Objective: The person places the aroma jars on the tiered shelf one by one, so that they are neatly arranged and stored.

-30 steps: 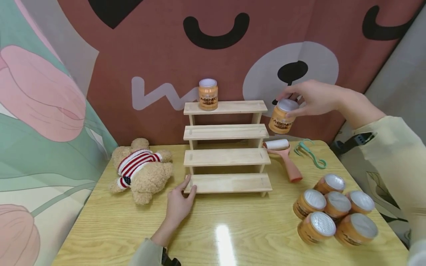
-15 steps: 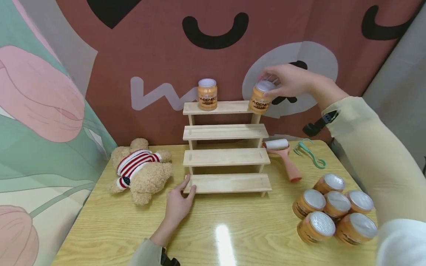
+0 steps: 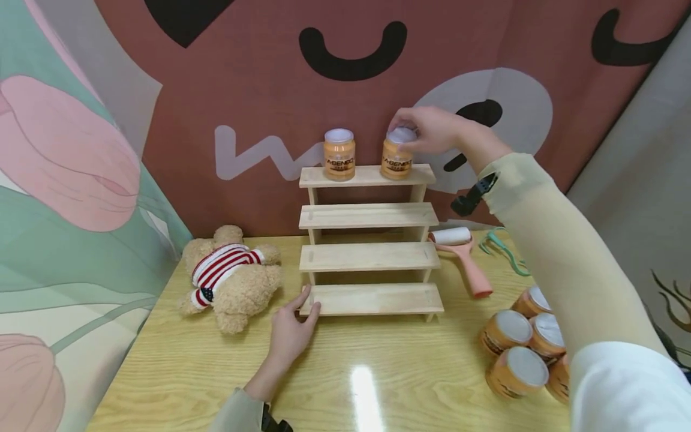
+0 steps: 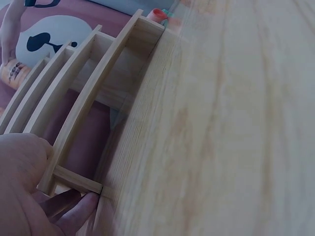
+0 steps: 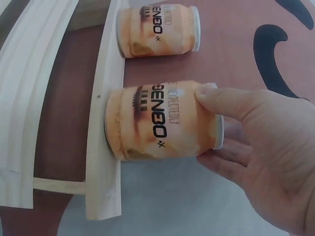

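Note:
A four-step wooden display rack [image 3: 372, 256] stands on the table. My right hand [image 3: 432, 129] grips an orange jar [image 3: 396, 161] with a pale lid near its top, thumb on the near side and fingers behind. That jar stands upright at the right part of the top step, its base on the board in the right wrist view. To its left on the same step is a matching jar [image 3: 339, 157]. My left hand [image 3: 291, 333] holds the left end of the lowest step; in the left wrist view its fingers [image 4: 81, 211] curl under the board around the leg.
Several more orange jars [image 3: 520, 372] cluster at the right, partly hidden behind my right sleeve. A pink-handled lint roller [image 3: 472, 273] and a green hook [image 3: 502, 249] lie right of the rack. A teddy bear [image 3: 237, 288] in a striped shirt lies on the left.
My right hand has carried the jar leftward from beside the rack onto the top step. The left hand has stayed at the lowest step.

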A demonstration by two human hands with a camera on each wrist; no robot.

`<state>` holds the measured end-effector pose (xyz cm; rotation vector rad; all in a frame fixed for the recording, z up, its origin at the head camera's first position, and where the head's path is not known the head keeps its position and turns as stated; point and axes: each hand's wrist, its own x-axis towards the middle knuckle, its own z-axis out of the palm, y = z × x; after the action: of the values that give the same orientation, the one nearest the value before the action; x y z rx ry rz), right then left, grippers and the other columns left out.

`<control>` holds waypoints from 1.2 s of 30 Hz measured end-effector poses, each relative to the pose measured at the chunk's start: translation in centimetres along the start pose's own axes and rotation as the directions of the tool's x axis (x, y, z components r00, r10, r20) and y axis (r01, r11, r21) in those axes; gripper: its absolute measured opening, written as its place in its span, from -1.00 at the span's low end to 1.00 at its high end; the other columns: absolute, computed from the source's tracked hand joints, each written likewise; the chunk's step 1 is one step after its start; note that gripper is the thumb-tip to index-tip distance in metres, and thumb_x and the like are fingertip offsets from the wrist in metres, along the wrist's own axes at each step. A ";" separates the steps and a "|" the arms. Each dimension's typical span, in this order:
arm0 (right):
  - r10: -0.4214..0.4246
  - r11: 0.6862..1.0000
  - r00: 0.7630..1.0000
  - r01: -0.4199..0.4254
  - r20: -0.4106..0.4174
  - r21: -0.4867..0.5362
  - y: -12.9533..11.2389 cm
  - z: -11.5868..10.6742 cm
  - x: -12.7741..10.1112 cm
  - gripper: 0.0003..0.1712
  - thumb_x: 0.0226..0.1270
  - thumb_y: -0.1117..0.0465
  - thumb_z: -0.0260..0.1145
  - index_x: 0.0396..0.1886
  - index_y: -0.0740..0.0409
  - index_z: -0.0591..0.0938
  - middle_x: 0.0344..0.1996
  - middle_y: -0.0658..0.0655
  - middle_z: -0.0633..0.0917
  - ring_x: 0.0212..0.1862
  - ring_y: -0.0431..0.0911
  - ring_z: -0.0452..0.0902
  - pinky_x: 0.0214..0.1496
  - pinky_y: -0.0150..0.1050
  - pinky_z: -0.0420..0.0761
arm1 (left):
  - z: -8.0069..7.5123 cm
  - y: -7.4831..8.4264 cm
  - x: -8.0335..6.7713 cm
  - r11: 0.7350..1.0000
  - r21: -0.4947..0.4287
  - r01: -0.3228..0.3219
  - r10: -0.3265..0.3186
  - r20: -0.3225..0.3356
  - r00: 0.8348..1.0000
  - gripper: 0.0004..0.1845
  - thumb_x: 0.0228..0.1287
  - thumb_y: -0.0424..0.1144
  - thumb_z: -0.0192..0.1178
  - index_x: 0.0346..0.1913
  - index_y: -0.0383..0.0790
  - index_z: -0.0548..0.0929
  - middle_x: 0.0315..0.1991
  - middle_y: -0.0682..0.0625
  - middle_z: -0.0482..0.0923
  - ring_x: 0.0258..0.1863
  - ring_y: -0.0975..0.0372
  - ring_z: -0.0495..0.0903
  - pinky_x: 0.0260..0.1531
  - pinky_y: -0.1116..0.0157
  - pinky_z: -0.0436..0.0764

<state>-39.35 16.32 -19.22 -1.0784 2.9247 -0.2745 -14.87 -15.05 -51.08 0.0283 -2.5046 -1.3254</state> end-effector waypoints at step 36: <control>-0.054 0.997 0.983 0.042 -0.178 -0.069 -1.0 0.9 -2.2 -0.45 0.54 0.10 0.36 0.43 0.17 0.61 0.43 0.30 0.58 0.36 0.21 0.55 0.38 0.19 0.61 | -0.1 -0.6 0.4 1.000 0.023 0.011 -0.011 -0.013 1.000 -0.47 0.41 -0.16 0.44 0.39 -0.17 0.65 -0.75 0.10 0.32 -0.76 0.43 0.13 -0.70 0.44 0.28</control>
<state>-36.97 16.81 -20.04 -1.1948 3.0891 -0.2940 -15.34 -15.52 -51.39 0.0558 -2.5123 -1.2965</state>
